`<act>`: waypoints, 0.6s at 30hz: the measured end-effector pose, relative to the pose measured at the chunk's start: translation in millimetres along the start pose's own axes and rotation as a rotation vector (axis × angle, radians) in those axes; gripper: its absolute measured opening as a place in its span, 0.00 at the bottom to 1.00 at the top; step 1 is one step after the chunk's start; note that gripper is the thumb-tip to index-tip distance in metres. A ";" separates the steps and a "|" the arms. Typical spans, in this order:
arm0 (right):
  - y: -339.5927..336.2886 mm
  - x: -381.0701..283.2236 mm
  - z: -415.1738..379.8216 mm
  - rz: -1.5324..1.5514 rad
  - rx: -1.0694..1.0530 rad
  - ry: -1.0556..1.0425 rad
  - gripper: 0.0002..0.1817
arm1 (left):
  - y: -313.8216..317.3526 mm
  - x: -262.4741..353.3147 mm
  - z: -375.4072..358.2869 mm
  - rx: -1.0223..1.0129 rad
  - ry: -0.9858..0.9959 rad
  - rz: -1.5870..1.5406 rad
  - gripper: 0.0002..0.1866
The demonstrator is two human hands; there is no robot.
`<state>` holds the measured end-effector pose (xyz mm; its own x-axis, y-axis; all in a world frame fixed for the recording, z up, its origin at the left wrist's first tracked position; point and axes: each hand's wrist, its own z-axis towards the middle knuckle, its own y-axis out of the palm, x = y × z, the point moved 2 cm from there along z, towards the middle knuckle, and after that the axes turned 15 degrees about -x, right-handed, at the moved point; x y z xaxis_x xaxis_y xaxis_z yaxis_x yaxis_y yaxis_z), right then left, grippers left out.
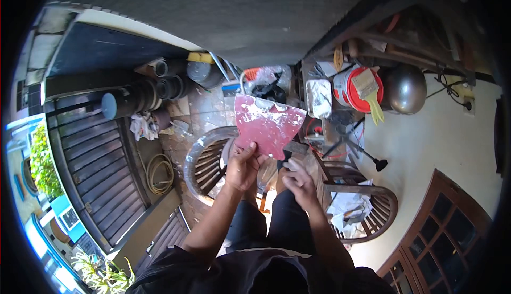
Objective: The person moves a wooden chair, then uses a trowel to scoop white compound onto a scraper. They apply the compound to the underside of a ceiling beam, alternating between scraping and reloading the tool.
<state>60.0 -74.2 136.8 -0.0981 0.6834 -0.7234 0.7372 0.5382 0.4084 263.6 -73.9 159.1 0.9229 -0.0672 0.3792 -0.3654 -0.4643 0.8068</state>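
Observation:
My left hand [245, 167] pinches the lower left edge of a flat, dark red piece [269, 126] between thumb and fingers. White patches and specks mark its face, mostly along the curved upper edge. Just below and to the right of the piece is my right hand [299, 183], slightly blurred, its fingers loosely bent and apart, with nothing visible in them. A dark grey block [296, 147] shows beside the piece's lower right corner, above my right hand.
Two wooden chairs [198, 144] with slatted backs stand left and right; papers [348, 206] lie on the right one. A brush [366, 84] rests on a red-rimmed bucket [343, 89], near a white tray [319, 98]. A coiled hose [159, 174] and black pots [142, 96] are left.

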 end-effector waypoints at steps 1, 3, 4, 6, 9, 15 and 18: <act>34.6 -22.2 2.6 0.096 -0.080 -0.080 0.28 | 24.4 11.0 -12.1 0.015 0.038 0.014 0.12; 90.8 -61.2 8.2 0.242 -0.219 -0.224 0.26 | 63.6 31.7 -42.2 0.018 0.110 -0.010 0.12; 113.6 -82.3 13.5 0.289 -0.283 -0.296 0.24 | 88.3 44.9 -56.1 0.036 0.165 0.003 0.11; 144.0 -116.8 9.5 0.230 -0.164 -0.285 0.14 | 139.9 68.6 -87.2 0.011 0.202 -0.013 0.13; 213.4 -214.7 13.9 0.131 -0.364 -0.403 0.14 | 188.0 135.6 -119.2 -0.149 0.470 0.001 0.13; 279.3 -292.3 -44.2 0.269 -0.576 -0.357 0.15 | 279.8 149.3 -213.2 0.207 0.900 0.208 0.28; 323.4 -303.4 -56.9 0.417 -0.937 -0.187 0.20 | 291.2 176.7 -256.8 0.408 0.962 0.442 0.29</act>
<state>290.1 -79.4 520.0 0.2094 0.8587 -0.4677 -0.1329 0.4988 0.8564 289.0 5.8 577.4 0.1816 0.3279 0.9271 -0.4069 -0.8332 0.3744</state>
